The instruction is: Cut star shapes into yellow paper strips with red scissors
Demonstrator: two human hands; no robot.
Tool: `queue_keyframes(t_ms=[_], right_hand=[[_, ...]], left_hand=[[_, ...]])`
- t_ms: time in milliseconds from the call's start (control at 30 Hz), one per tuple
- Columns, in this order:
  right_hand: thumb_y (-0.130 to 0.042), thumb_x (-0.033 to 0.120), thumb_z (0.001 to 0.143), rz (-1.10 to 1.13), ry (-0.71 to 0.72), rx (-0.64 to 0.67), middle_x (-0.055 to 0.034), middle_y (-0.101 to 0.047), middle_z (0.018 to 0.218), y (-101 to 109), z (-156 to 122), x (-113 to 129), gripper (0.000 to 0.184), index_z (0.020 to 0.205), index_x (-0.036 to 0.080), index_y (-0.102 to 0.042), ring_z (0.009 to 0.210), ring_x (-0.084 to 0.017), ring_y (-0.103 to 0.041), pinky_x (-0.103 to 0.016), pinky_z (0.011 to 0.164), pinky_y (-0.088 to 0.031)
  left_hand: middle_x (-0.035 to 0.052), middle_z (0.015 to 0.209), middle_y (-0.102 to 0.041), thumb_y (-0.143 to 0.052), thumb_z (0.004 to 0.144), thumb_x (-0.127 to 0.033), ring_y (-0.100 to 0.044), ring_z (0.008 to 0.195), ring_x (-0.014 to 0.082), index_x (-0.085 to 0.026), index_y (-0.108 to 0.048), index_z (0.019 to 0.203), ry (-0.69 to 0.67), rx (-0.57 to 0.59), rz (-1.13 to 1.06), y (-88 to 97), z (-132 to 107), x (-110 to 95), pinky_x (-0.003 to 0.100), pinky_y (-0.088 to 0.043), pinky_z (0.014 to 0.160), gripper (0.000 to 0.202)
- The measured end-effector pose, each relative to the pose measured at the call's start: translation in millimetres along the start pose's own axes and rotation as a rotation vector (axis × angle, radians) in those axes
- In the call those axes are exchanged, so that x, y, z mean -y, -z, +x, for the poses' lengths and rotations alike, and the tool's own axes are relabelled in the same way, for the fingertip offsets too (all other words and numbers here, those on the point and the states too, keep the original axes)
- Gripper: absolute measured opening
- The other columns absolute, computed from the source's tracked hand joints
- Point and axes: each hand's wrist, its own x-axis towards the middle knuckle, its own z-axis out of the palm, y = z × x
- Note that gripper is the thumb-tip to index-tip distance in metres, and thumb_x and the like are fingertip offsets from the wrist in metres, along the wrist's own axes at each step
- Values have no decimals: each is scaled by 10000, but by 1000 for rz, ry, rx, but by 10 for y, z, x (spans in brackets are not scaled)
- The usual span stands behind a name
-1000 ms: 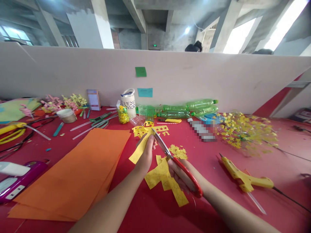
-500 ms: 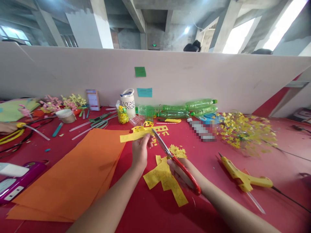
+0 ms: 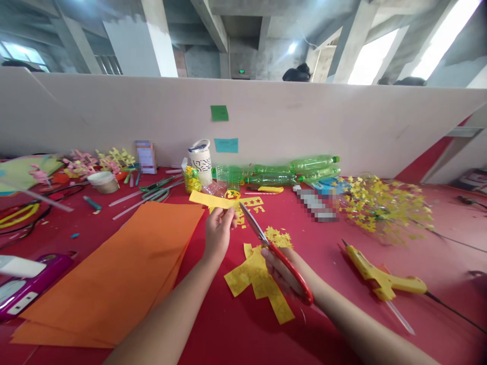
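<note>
My left hand (image 3: 217, 232) pinches a strip of yellow paper (image 3: 210, 199) and holds it level above the red table (image 3: 335, 253). Red-handled scissors (image 3: 277, 258) are gripped in my right hand (image 3: 283, 274), their blades pointing up and left, with the tips at the strip's right end. Below both hands lie cut yellow paper pieces (image 3: 258, 279), and a small heap of yellow star cut-outs (image 3: 279, 237) sits just beyond the scissors.
Orange paper sheets (image 3: 122, 268) cover the table to the left. A yellow glue gun (image 3: 380, 276) lies on the right, with a yellow flower sprig (image 3: 384, 205) behind it. Green plastic bottles (image 3: 289, 171), a white cup (image 3: 201, 161) and craft tools line the partition wall.
My left hand turned the yellow strip from hanging down-left to lying level and lifted it a little farther away. The scissors and right hand barely moved.
</note>
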Motion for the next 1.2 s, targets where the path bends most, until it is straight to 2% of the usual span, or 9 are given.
queue_keyframes(t_ms=[233, 567, 767, 1033, 1200], right_hand=[[-561, 635, 792, -62, -31, -6, 83, -347, 386, -9, -9, 16, 510, 587, 197, -396, 271, -56, -345, -177, 289, -264], [-547, 602, 827, -152, 56, 42, 79, -361, 394, 125, -38, 46, 478, 621, 183, -442, 313, -51, -349, -169, 339, -293], [-533, 596, 839, -203, 45, 55, 68, -388, 385, 162, -41, 87, 474, 626, 176, -477, 304, -59, -362, -177, 336, -289], [-523, 601, 839, -169, 34, 83, 65, -387, 386, 186, -44, 99, 491, 596, 180, -450, 290, -59, -363, -176, 320, -262], [-529, 610, 824, -163, 26, 48, 65, -372, 404, 194, -52, 111, 497, 588, 180, -450, 292, -55, -348, -178, 314, -252]], left_hand=[[-18, 649, -593, -597, 782, -344, -512, 527, 94, -180, -530, 684, 50, -5, -149, 4, 48, 14, 227, -404, 535, 203], [-23, 617, -572, -578, 804, -354, -532, 527, 108, -186, -527, 675, 1, 123, -32, 68, 100, 11, 234, -421, 530, 218], [-22, 597, -556, -577, 799, -354, -522, 508, 105, -181, -521, 653, 14, 152, -14, 81, 113, -2, 236, -413, 518, 233], [-23, 586, -553, -558, 810, -332, -511, 494, 95, -177, -528, 646, 22, 196, -9, 108, 145, 5, 228, -398, 508, 228], [-24, 591, -561, -560, 811, -324, -504, 484, 89, -174, -542, 657, 26, 236, 13, 154, 181, 7, 220, -382, 496, 215]])
